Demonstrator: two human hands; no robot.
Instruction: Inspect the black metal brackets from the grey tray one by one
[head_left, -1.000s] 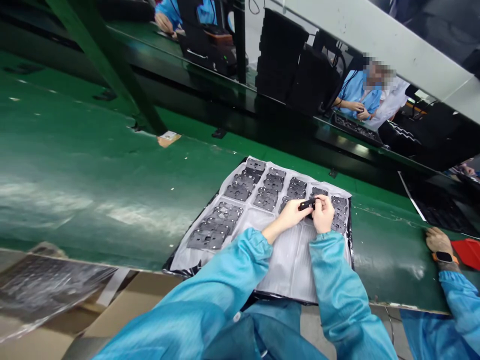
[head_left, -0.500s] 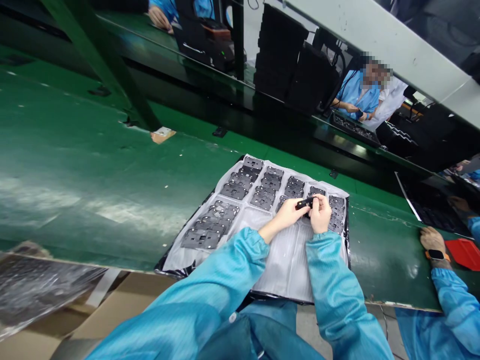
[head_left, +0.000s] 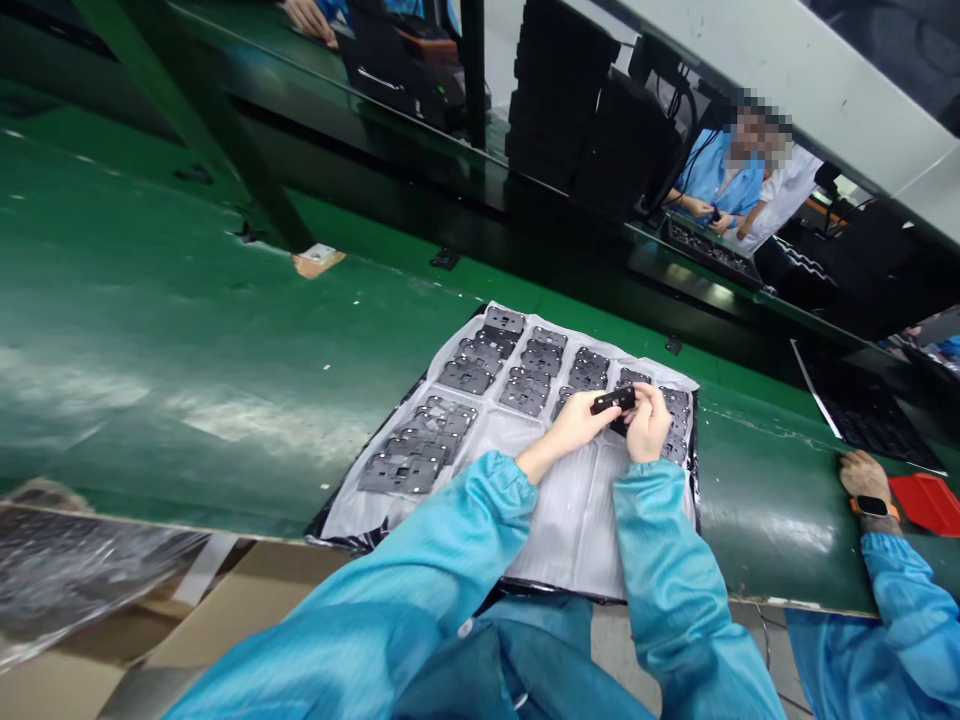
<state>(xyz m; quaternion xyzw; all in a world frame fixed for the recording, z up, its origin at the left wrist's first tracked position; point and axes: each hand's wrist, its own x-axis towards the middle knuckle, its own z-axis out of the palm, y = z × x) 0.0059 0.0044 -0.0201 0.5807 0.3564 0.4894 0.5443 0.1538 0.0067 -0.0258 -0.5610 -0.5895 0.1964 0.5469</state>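
My left hand (head_left: 583, 420) grips one end of a small dark rectangular part (head_left: 613, 400) with a few gold-coloured spots on it. At the part's other end is my right hand (head_left: 649, 424), fingers curled and close against it; their exact contact is partly hidden. Both hands are over a tray lined with a white sheet (head_left: 551, 500), divided into compartments. Overlapping flat dark plates (head_left: 405, 462) with cut-outs lie in the left compartments. More such plates (head_left: 527, 390) fill the back rows, some partly covered by my hands.
A green workbench (head_left: 225, 330) runs under the tray. A green post (head_left: 225, 140) stands at the back left. At right are a co-worker's hand (head_left: 862, 475) and a red container (head_left: 926, 503). Cardboard (head_left: 247, 600) lies below the bench edge. Another person (head_left: 720, 180) sits opposite.
My right hand has shifted slightly to the right and its fingers have loosened, leaving more of the dark part showing. The left hand keeps its grip.
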